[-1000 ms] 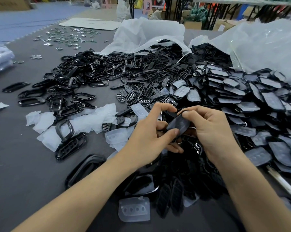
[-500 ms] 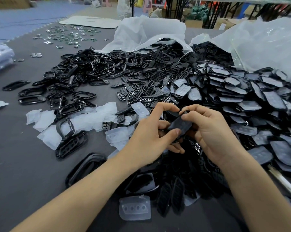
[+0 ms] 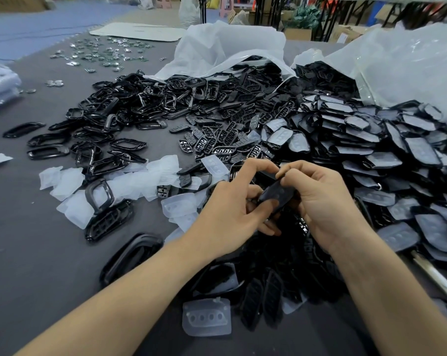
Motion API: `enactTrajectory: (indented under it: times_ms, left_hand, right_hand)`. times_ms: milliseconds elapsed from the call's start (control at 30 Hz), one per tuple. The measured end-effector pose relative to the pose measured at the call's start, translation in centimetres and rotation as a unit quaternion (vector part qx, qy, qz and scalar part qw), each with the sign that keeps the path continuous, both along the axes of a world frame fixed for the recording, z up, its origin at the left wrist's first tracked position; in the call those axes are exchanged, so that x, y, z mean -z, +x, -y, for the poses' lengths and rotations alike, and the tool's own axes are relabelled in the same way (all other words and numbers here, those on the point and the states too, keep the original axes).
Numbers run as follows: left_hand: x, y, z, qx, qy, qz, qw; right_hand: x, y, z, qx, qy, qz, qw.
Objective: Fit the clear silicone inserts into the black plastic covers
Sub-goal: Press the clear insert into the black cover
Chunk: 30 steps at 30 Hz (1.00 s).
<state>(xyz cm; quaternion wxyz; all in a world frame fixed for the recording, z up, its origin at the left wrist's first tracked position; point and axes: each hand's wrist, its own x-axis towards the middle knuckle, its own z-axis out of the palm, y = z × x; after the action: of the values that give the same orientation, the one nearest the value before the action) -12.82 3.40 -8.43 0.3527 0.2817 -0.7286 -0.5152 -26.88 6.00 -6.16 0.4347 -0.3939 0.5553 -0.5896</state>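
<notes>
Left hand [image 3: 225, 217] and right hand [image 3: 325, 201] both pinch one black cover [image 3: 276, 195] by its edges; light, stiff shell, soft floppy insert.

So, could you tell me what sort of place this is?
Most likely a small assembly workshop or factory floor: heaps of black plastic covers spill from clear bags over a grey worktable, with cardboard cartons behind.

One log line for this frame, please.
phase: fitting | left hand: grips black cover | right hand: pinches same cover
</notes>
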Motion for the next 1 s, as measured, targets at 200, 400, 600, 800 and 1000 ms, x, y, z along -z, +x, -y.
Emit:
enactTrajectory:
  times_ms: [200, 400, 600, 800, 1000]
  left_hand:
    - [-0.1, 0.1, 0.0, -0.016, -0.040, 0.017, 0.999]
    - [-0.5, 0.1, -0.1, 0.000, 0.069, -0.072, 0.995]
    - [-1.1, 0.0, -0.2, 0.008, 0.127, -0.125, 0.984]
    - [-1.2, 0.3, -0.2, -0.006, 0.099, -0.114, 0.989]
    - [-1.3, 0.4, -0.1, -0.042, 0.059, -0.083, 0.994]
  right_hand:
    - [0.0, 0.3, 0.0, 0.012, 0.008, 0.034, 0.999]
    - [-0.5, 0.4, -0.3, -0.003, -0.006, 0.064, 0.998]
    - [-0.7, -0.1, -0.3, -0.003, -0.022, 0.057, 0.998]
    - [-0.9, 0.0, -0.6, -0.033, -0.007, 0.041, 0.999]
    - [-1.4, 0.2, -0.6, -0.040, 0.029, 0.100, 0.994]
